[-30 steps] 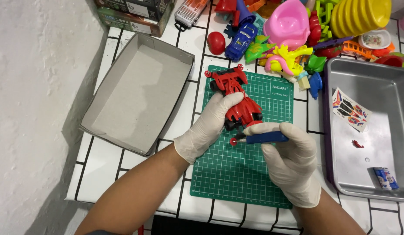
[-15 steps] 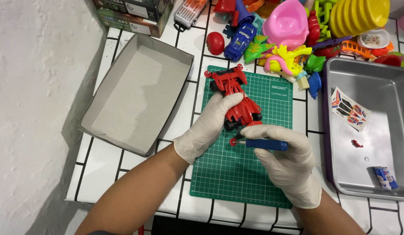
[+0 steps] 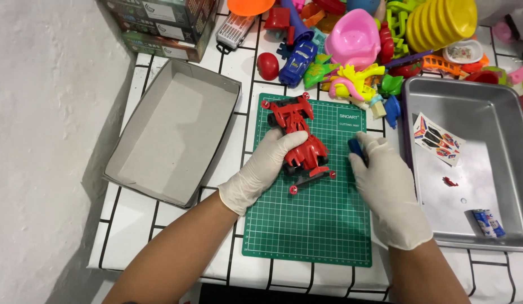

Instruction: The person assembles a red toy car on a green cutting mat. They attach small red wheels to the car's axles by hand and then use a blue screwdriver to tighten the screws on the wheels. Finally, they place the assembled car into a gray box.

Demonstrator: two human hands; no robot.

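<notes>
A red toy race car (image 3: 300,138) lies on a green cutting mat (image 3: 312,225). My left hand (image 3: 261,169), in a white glove, grips the car's middle from the left. My right hand (image 3: 385,186), also gloved, rests on the mat's right edge, closed around a blue-handled tool (image 3: 355,148) of which only the end shows. The tool is off the car, a little to its right.
An empty grey cardboard box lid (image 3: 171,129) lies left of the mat. A metal tray (image 3: 470,163) on the right holds a sticker sheet (image 3: 437,139), a tiny red part (image 3: 451,181) and a small blue-and-white tube (image 3: 489,222). Colourful plastic toys (image 3: 357,50) crowd the far side.
My right hand has drawn the blue tool away from the car's near end, moving right and up to the mat's edge. My left hand still holds the car.
</notes>
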